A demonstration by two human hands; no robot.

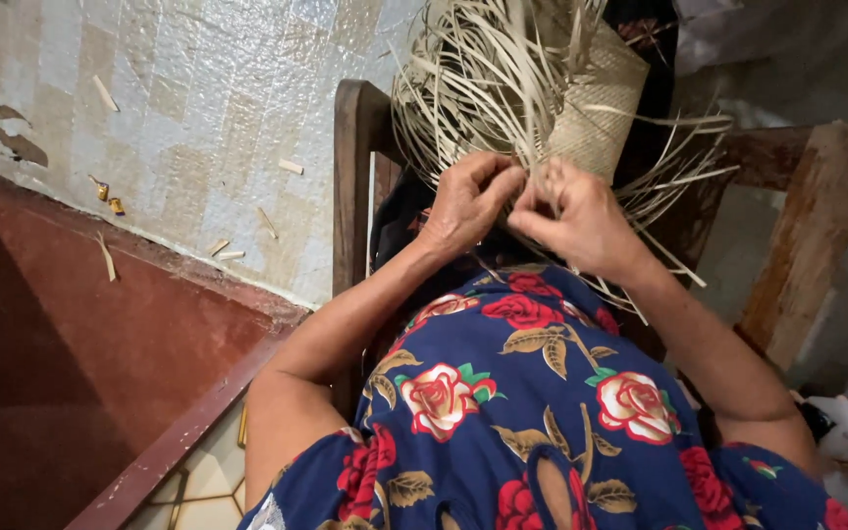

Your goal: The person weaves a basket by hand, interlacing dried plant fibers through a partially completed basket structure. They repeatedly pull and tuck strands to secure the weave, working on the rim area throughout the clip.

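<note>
Both hands meet at the middle of the scene, pinching pale straw strips. The left hand [468,201] has its fingers curled shut on a few strands; the right hand [581,221] closes thumb and fingers on strands just beside it, the two hands touching. The strips belong to a half-woven straw piece [596,98], whose finished weave lies just beyond the hands, loose ends fanning out to every side. It rests over a dark wooden chair frame [355,177]. Nearer, a blue dress with red roses [522,393] covers the lap. To the left, a pale patterned floor covering [198,108] carries scattered straw offcuts, beside a red floor [61,334].
</note>
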